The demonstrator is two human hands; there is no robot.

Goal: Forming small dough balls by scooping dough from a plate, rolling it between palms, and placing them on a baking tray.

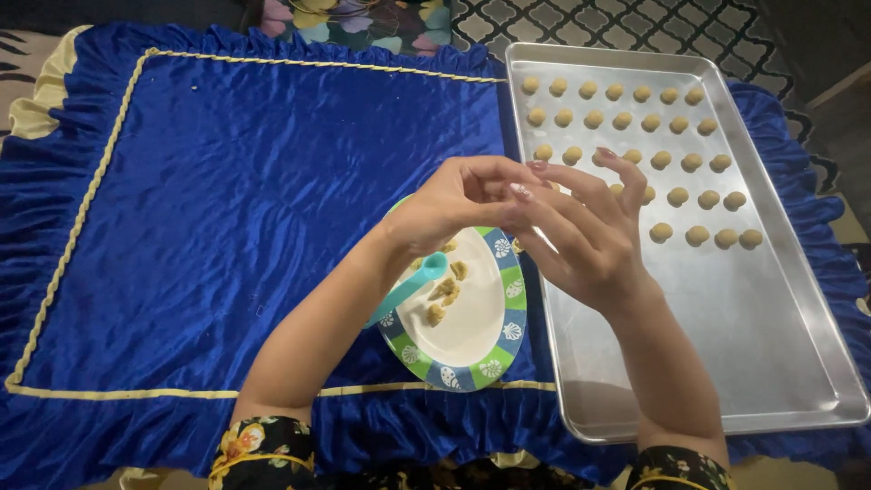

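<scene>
Nearest the camera, we see patterned sleeve cuffs at the bottom edge, cut off by the frame. Our left hand and right hand meet above the rim of a round plate with a green, blue and white border; the fingertips of both hands pinch together at one spot, but whatever sits between them is hidden, so we cannot tell whether they hold anything. The plate carries a few small dough pieces and a turquoise spoon, whose handle passes under the left wrist. Just right of the plate lies a rectangular metal baking tray; its near half is bare, and rows of small dough balls fill the far half, some hidden behind the right hand. Plate and tray rest on a blue ruffled cloth with yellow cord trim. Beyond it, a patterned dark rug is partly visible.
</scene>
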